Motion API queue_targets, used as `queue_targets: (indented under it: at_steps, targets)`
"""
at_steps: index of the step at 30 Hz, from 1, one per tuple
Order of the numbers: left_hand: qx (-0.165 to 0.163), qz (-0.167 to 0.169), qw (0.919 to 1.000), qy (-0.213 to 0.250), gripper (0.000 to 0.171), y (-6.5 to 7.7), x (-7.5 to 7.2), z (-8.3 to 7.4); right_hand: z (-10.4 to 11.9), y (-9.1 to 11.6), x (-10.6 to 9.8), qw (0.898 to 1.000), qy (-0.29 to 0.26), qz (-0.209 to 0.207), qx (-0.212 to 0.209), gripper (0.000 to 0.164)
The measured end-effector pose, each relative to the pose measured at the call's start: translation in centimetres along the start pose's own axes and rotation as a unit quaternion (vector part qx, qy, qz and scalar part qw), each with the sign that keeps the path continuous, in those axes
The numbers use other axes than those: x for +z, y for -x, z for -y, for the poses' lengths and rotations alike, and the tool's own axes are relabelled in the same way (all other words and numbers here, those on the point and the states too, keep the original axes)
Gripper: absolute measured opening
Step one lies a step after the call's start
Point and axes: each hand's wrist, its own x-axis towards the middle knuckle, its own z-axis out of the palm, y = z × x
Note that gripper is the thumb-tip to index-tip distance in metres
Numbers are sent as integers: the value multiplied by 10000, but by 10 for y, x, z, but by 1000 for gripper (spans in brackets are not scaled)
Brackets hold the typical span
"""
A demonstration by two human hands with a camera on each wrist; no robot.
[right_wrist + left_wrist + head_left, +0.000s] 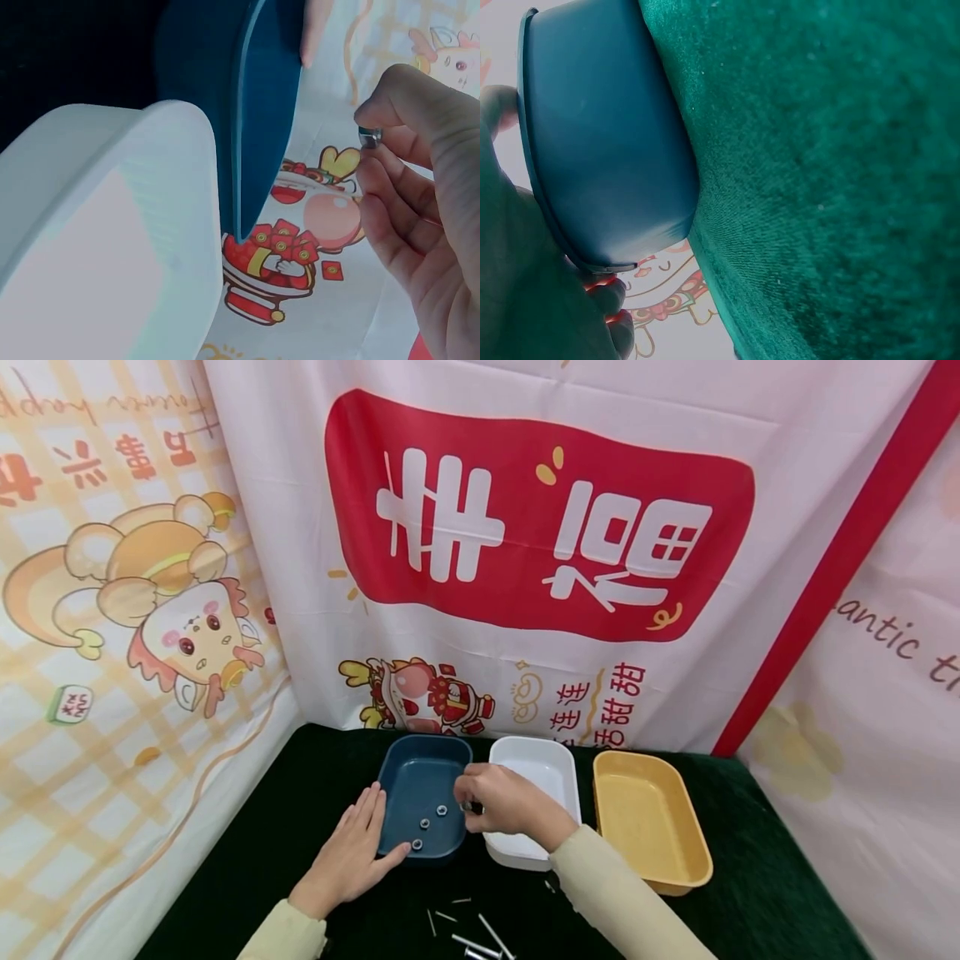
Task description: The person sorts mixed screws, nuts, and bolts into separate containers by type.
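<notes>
Between thumb and fingertips my right hand pinches a small shiny metal nut. This hand is above the gap between the blue tray and the white tray, at the blue tray's right rim. Three hex nuts, one of them a nut nearest that hand, lie on the blue tray's floor. My left hand rests against the blue tray's left side, fingers straight along the rim and thumb at the near left corner. The left wrist view shows the tray's outer wall beside that hand.
A yellow tray stands right of the white one, on dark green cloth. In front of the trays lie several thin screws and larger bolts. A small metal piece is near the right sleeve. Printed cloth hangs behind and on both sides.
</notes>
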Motion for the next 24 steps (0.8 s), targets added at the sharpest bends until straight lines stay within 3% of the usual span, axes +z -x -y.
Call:
queue_targets:
  at_steps: [19, 24]
  targets:
    - [14, -22, 10000, 36, 103, 0, 2, 2, -30, -47, 27, 9957, -162, -46, 908, 14]
    - [-6, -5, 10000, 40, 103, 1, 1, 1, -32, -49, 34, 9936, -86, -220, 1102, 26]
